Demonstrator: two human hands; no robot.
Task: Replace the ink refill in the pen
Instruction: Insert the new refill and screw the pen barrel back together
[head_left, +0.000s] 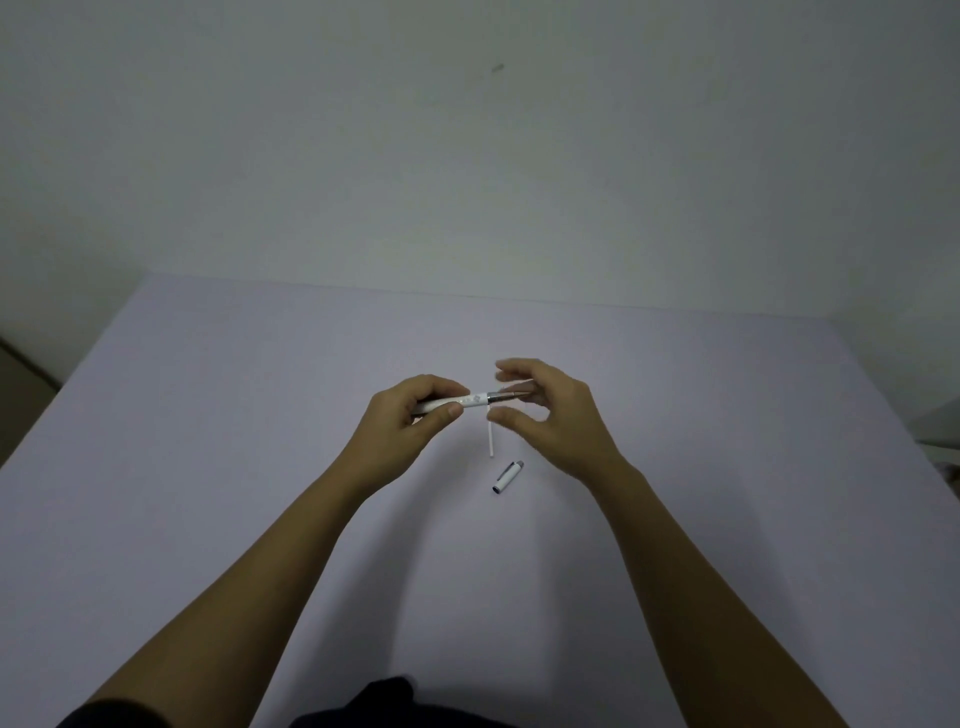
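left hand (421, 410) pinching pen (475, 400) level, tip rightward, for access. right hand (540, 410) spread open around tip, apparently not gripping. refill (490, 440), cap (507, 477) parked nearby on table (260, 415).

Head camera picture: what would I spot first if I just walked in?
Two bare arms reach to the middle of the table, where the left hand grips a white pen. The right hand hovers open at its silver end. Nearer lie a thin white refill and the pen cap.

White pen (470, 401) with silver collar; white refill (490, 440); white cap (507, 477) (dark-tipped); pale lilac surface (260, 441).
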